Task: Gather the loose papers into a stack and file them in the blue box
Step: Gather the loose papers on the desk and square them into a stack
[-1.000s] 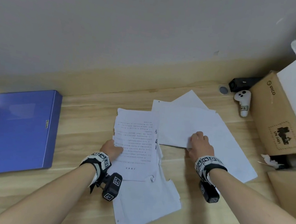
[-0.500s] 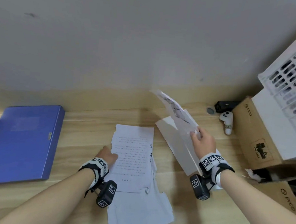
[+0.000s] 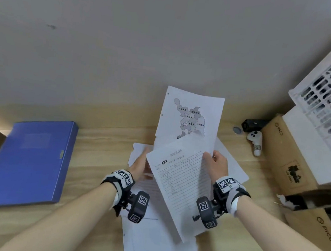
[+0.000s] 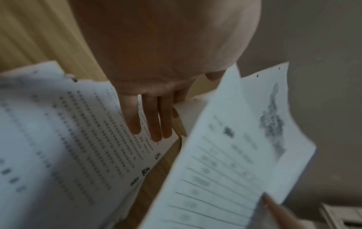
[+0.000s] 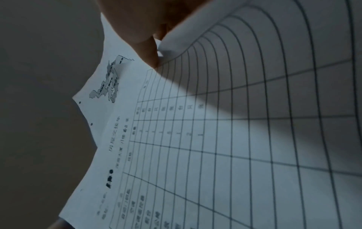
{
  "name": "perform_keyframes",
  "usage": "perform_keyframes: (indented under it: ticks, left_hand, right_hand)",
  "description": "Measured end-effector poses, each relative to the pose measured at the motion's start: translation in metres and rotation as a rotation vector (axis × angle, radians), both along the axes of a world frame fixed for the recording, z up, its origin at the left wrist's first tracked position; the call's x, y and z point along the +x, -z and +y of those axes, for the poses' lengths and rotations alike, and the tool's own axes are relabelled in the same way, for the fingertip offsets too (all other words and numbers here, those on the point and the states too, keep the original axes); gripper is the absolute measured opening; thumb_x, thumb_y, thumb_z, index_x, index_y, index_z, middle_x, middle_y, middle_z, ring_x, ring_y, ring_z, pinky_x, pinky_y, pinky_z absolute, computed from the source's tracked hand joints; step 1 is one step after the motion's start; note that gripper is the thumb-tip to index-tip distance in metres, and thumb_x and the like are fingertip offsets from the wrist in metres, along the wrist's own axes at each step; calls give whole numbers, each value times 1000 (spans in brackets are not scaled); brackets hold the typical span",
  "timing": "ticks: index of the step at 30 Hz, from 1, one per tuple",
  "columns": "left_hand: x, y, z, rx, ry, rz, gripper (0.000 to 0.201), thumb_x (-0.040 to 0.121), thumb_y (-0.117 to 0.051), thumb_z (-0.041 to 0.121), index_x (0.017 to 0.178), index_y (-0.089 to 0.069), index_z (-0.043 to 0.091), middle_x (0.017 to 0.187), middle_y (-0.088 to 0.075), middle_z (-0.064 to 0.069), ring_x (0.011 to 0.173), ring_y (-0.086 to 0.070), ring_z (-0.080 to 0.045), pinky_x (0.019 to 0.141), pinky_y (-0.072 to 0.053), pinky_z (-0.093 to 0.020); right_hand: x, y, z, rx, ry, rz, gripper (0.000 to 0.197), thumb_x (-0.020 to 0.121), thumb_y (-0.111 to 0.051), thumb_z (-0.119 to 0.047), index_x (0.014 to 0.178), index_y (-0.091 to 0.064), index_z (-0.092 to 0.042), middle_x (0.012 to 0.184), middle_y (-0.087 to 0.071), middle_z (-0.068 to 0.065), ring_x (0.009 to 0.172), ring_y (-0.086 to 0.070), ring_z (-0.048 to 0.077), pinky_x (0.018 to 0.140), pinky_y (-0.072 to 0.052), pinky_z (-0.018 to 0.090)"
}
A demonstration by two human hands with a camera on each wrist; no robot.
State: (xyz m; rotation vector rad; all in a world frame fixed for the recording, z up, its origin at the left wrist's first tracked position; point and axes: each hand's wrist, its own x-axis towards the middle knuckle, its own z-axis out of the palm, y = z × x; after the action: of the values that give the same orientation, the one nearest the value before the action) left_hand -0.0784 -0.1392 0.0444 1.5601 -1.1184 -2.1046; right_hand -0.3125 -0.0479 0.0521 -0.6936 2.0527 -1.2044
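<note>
My right hand (image 3: pixel 217 164) pinches two lifted sheets at their right edge: a ruled table sheet (image 3: pixel 179 187) in front and a map sheet (image 3: pixel 190 113) behind it. In the right wrist view the thumb (image 5: pixel 150 51) presses on the table sheet (image 5: pixel 235 139). My left hand (image 3: pixel 139 163) lies on a printed text sheet (image 4: pixel 68 139) on the wooden table, its fingers (image 4: pixel 149 120) straight and partly hidden behind the lifted sheets. More loose sheets (image 3: pixel 155 245) lie under it, and one (image 3: pixel 235 166) lies behind my right hand. The shut blue box (image 3: pixel 30 159) lies flat at the left.
Cardboard boxes (image 3: pixel 291 157) and a white slatted crate (image 3: pixel 329 96) stand against the right side. A white controller (image 3: pixel 256 140) and a small black device (image 3: pixel 253 124) lie by the wall. Bare wood (image 3: pixel 96 159) shows between the blue box and the papers.
My right hand has raised its sheets higher and swung them left, over the pile under my left hand, so their printed faces now show. My left hand stays on the text sheet.
</note>
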Motion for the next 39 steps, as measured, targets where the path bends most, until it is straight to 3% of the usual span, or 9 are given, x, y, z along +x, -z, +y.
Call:
perform_keyframes:
  ticks: [3, 5, 8, 11, 13, 16, 24, 34, 39]
  left_hand:
    - [5, 20, 3, 54, -135, 33, 61, 103, -18, 55, 82, -62, 18, 75, -70, -2, 82, -60, -21, 88, -47, -39]
    - [11, 30, 10, 32, -167, -22, 46, 102, -33, 50, 85, -64, 20, 84, -67, 0, 87, -61, -19, 90, -47, -38]
    - [26, 49, 15, -162, -78, -238, 4, 90, -65, 8, 88, -61, 9, 74, -61, -3, 65, -56, -17, 51, -46, -21]
    - [38, 70, 13, -203, 20, -378, 22, 81, -61, -12, 92, -62, 7, 68, -61, -3, 71, -59, -23, 52, -46, -22]
    - [45, 82, 10, -196, 31, -469, 20, 80, -60, -11, 79, -61, 9, 65, -59, -5, 71, -56, -23, 59, -44, -25]
    - [53, 100, 9, -171, 18, -565, 15, 77, -58, -6, 71, -57, 9, 68, -56, -11, 66, -51, -22, 62, -42, -30]
    - [50, 106, 12, -262, 18, -630, 23, 83, -67, 14, 67, -52, 19, 66, -57, 2, 59, -52, -16, 54, -38, -24]
    - [50, 107, 6, -281, 51, -701, 28, 83, -68, 19, 63, -49, 16, 59, -51, -2, 57, -47, -23, 57, -39, -27]
    - [52, 106, 2, -294, 102, -750, 24, 80, -65, 20, 61, -51, 16, 60, -55, -8, 56, -49, -22, 58, -43, -29]
  right_hand:
    - [10, 28, 1, 141, 13, 10, 27, 88, -52, -23, 65, -42, -14, 61, -39, 1, 63, -36, 21, 57, -29, 31]
    - [16, 47, 2, 254, -40, 54, 30, 87, -50, -25, 63, -33, -17, 60, -32, 0, 61, -31, 20, 59, -25, 31]
    - [23, 69, -2, 382, -159, 77, 31, 84, -50, -25, 60, -31, -19, 59, -31, -1, 59, -31, 19, 58, -24, 30]
    - [15, 76, -11, 447, -256, 203, 16, 82, -49, -27, 70, -56, -19, 75, -58, 0, 76, -54, 25, 64, -43, 30]
    - [3, 82, -13, 504, -286, 338, 26, 81, -50, -26, 102, -64, -19, 109, -61, 4, 110, -53, 27, 84, -49, 37]
    - [-13, 89, -13, 633, -447, 585, 44, 83, -49, -24, 125, -51, -13, 128, -49, 7, 124, -42, 28, 92, -46, 41]
    - [-26, 103, -13, 730, -598, 791, 50, 74, -63, -31, 117, -49, -9, 119, -45, 8, 112, -45, 29, 68, -41, 36]
    - [-26, 108, 1, 635, -671, 892, 26, 89, -52, -27, 103, -60, -6, 122, -48, 10, 108, -49, 30, 63, -42, 34]
    - [-38, 88, 3, 521, -583, 768, 14, 82, -54, -27, 87, -60, -16, 94, -62, 4, 78, -56, 27, 63, -41, 31]
